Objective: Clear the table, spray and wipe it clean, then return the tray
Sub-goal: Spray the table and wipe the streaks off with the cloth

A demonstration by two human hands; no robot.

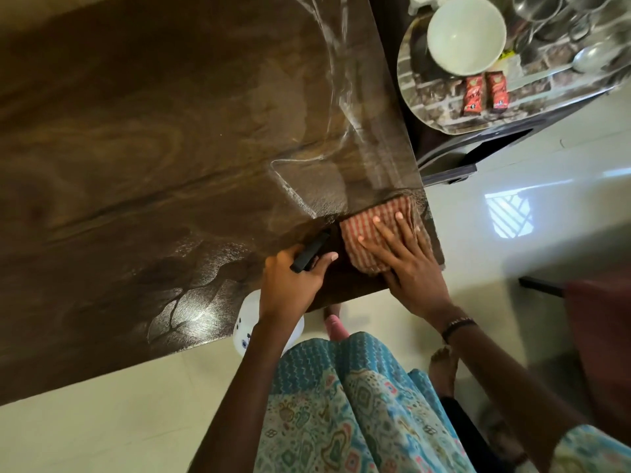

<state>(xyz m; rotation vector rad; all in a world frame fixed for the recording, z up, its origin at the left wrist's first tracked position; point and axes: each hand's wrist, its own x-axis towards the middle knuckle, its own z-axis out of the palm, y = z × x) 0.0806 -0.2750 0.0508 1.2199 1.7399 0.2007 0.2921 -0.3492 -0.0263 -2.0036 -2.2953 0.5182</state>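
left hand point(293, 285): my fingers curl round the spray bottle point(269, 322), hanging off the counter point(136, 148) edge; could slip | right hand point(406, 261): flat, fingers spread on the cloth point(372, 240) at the corner; may overshoot | tray point(444, 110): aside, loaded

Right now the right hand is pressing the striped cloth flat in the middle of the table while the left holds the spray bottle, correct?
Not the middle: the head view shows the right hand pressing the striped cloth flat at the table's near corner. The left hand does hold the spray bottle.
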